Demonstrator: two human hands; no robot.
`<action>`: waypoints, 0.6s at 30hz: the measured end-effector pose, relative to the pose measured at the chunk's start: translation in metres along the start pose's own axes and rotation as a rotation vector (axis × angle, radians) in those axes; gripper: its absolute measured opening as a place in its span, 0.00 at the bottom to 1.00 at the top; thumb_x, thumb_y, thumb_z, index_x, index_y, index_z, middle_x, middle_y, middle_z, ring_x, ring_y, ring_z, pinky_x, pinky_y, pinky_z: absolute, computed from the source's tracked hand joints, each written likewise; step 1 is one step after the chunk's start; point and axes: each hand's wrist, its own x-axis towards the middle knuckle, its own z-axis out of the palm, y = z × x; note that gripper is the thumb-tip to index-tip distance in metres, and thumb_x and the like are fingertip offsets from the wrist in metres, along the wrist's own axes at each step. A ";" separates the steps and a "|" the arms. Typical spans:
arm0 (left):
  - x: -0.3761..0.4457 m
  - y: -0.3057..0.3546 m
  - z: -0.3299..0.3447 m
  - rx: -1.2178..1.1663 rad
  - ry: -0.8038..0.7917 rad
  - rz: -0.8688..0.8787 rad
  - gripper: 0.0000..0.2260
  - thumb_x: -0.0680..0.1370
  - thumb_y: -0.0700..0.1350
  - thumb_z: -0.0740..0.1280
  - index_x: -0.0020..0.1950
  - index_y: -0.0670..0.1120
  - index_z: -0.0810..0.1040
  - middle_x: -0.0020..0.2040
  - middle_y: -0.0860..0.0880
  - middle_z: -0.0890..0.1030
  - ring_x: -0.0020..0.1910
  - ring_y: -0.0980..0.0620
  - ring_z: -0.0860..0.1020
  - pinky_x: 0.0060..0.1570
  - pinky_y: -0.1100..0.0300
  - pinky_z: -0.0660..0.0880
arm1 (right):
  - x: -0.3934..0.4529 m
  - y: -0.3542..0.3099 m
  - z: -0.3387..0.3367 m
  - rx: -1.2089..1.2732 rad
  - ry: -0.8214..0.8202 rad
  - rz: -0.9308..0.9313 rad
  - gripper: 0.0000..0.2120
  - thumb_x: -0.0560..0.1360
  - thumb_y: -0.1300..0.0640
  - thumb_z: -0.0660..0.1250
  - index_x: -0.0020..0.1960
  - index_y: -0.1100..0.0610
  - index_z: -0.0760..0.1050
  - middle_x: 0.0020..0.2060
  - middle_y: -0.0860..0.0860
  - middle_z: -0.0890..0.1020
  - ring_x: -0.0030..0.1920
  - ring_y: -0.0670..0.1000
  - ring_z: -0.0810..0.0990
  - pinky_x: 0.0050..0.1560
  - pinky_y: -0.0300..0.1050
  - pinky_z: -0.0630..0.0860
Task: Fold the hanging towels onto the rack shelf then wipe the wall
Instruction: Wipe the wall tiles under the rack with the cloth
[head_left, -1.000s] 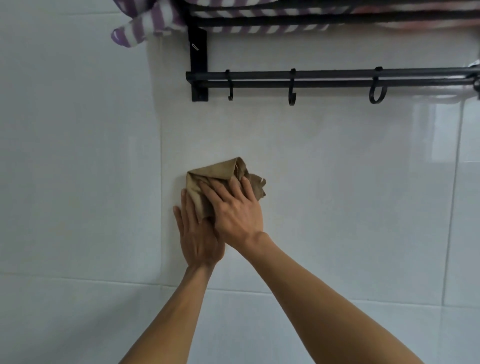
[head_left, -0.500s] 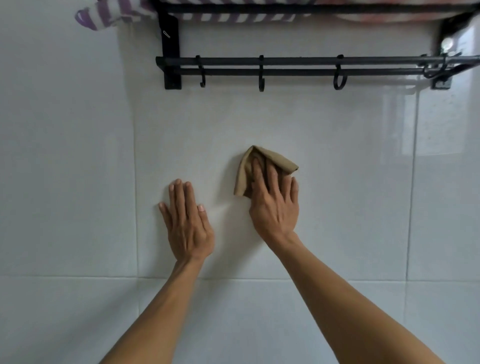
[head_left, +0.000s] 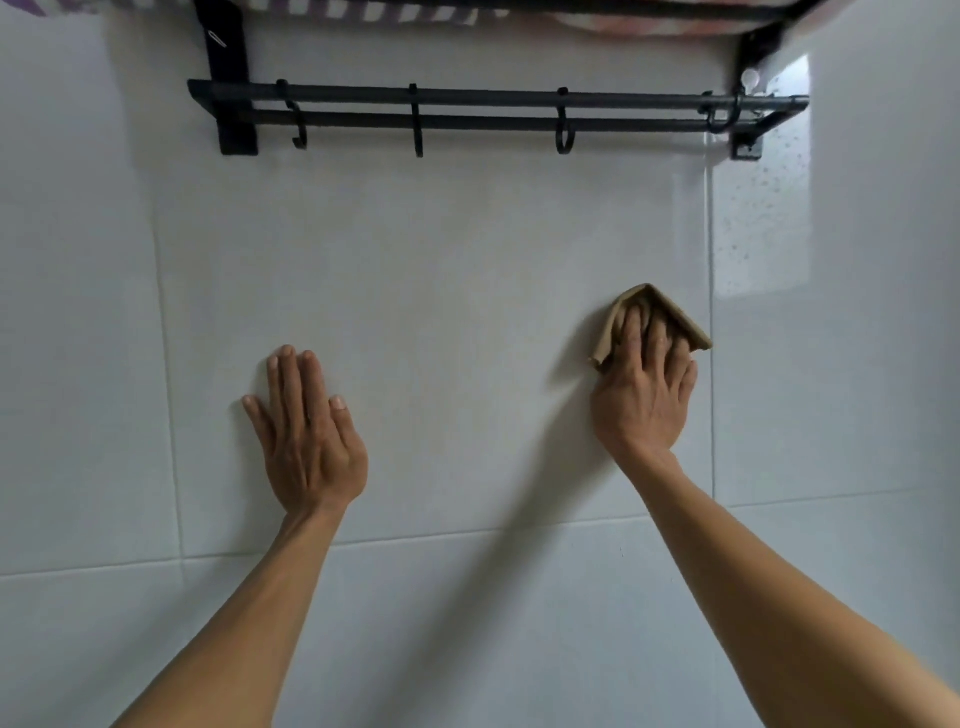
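1. A home bathroom, by the look of it: glossy white wall tiles (head_left: 467, 291) with thin grout lines fill the view.
2. A black rack (head_left: 493, 106) is fixed to the wall, with hooks (head_left: 565, 136) on its rails.
3. Striped towels (head_left: 395, 9) lie on its shelf.
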 end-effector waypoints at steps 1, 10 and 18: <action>0.000 0.000 0.000 -0.003 0.002 0.000 0.24 0.84 0.46 0.51 0.79 0.40 0.61 0.81 0.41 0.59 0.81 0.45 0.55 0.78 0.39 0.47 | -0.002 0.006 0.000 0.008 -0.005 0.014 0.31 0.82 0.55 0.54 0.83 0.49 0.48 0.82 0.53 0.54 0.80 0.61 0.51 0.79 0.60 0.47; -0.020 0.000 0.003 -0.018 0.024 0.028 0.24 0.84 0.45 0.52 0.80 0.40 0.61 0.81 0.41 0.60 0.81 0.45 0.56 0.78 0.41 0.47 | -0.051 0.051 0.028 0.148 0.104 0.116 0.31 0.79 0.53 0.47 0.81 0.55 0.58 0.79 0.60 0.63 0.77 0.67 0.59 0.77 0.60 0.53; -0.026 -0.006 0.003 -0.017 0.015 0.057 0.24 0.84 0.46 0.51 0.79 0.40 0.62 0.80 0.42 0.61 0.80 0.45 0.57 0.78 0.42 0.49 | -0.085 0.017 0.046 0.291 0.169 0.120 0.29 0.78 0.66 0.60 0.79 0.58 0.64 0.77 0.59 0.67 0.76 0.66 0.62 0.74 0.61 0.57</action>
